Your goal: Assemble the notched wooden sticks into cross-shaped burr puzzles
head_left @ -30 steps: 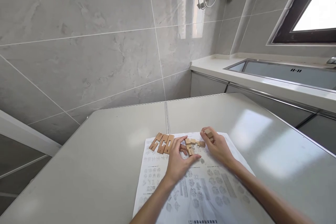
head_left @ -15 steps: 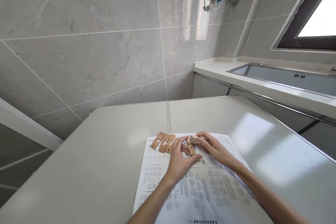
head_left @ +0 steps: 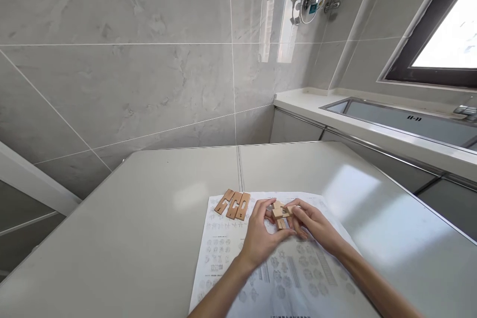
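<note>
Between my two hands is a cluster of pale wooden puzzle pieces [head_left: 278,213], fitted crosswise against one another. My left hand [head_left: 258,233] grips it from the left, thumb along the near end and fingers at the far side. From the right, my right hand [head_left: 311,221] pinches a piece of the same cluster between thumb and forefinger. Three flat wooden plates [head_left: 233,204] with cut-outs and printed marks lie left of my left hand, slightly fanned. Under everything spreads a printed instruction sheet [head_left: 219,258] with rows of small drawings. Fingers hide parts of the cluster.
The sheet lies on a pale glossy table [head_left: 149,238] with a seam across it. A grey tiled wall [head_left: 149,84] rises behind. To the right runs a counter with a sink [head_left: 402,117], below a window [head_left: 447,44].
The right hand's piece, held across the top before, now sits lower against the others. Both hands have come slightly nearer and to the right, and the cluster has turned.
</note>
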The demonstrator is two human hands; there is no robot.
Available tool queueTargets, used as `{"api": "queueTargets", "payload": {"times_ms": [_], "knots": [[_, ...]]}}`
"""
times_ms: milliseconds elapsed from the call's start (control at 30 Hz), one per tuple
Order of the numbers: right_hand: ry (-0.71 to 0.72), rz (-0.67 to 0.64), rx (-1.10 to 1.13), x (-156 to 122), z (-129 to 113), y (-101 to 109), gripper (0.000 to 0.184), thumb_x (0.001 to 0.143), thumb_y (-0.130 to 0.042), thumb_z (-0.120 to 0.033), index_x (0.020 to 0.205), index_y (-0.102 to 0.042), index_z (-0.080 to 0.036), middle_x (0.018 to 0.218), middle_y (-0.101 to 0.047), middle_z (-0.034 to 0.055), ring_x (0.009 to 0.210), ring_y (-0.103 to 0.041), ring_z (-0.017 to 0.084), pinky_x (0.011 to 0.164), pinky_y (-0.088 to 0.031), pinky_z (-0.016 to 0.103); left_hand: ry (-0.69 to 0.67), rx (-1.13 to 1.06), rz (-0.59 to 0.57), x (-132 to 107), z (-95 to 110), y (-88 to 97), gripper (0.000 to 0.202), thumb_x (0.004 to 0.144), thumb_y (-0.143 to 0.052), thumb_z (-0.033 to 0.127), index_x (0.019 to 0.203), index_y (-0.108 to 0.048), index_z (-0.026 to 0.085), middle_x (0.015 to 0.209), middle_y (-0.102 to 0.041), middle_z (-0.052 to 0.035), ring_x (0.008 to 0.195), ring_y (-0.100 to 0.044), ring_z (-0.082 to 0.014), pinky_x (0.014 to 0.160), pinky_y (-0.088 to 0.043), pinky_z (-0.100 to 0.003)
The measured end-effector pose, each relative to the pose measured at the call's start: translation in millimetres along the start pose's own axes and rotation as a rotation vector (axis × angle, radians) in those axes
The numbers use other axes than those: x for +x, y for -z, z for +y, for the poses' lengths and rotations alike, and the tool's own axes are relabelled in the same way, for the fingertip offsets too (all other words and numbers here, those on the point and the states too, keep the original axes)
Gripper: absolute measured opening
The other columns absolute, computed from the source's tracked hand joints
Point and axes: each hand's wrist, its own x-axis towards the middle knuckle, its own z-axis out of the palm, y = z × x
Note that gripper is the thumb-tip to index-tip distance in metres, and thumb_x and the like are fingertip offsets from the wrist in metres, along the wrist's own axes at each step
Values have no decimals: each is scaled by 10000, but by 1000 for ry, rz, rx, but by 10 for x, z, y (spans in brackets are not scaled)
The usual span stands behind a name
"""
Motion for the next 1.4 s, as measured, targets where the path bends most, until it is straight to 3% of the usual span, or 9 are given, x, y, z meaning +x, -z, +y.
{"api": "queueTargets", "payload": {"times_ms": [200,433,767,1167,1400], "knots": [[19,78,-74,17,93,-19,490,932,-605,-700,864,-576,-216,645,-614,-16,462,-395,100,501,-285,272,-81,45,-38,-16,-55,-21,787,666,-970,340,1363,-606,302,1356,-580,-71,1281,-575,-295,1127,-471,-469],[30,155,-194,19,227,-12,471,961,-582,-681,841,-582,-225,632,-647,-5,467,-421,123,496,-312,277,-186,143,-88,-35,-81,-12,790,747,-923,334,1429,-523,328,1423,-537,-72,1348,-546,-294,1167,-461,-502],[37,181,-188,35,206,6,489,977,-548,-681,785,-569,-232,561,-616,-33,420,-384,119,509,-341,285,-319,180,-170,-27,-14,46,744,831,-844,230,1463,-466,341,1447,-535,-61,1373,-530,-259,1184,-465,-476],[40,216,-239,46,184,2,493,975,-519,-689,793,-600,-237,528,-601,-33,408,-398,136,477,-345,286,-272,124,-138,-6,39,56,684,785,-887,267,1376,-548,325,1370,-615,-38,1293,-591,-252,1130,-479,-423],[125,406,-303,62,202,34,477,1032,-461,-640,884,-641,-224,568,-568,-30,497,-481,156,555,-412,294,-54,54,93,62,-22,38,668,720,-904,239,1303,-581,279,1302,-660,-62,1115,-678,-258,1017,-532,-437]]}}
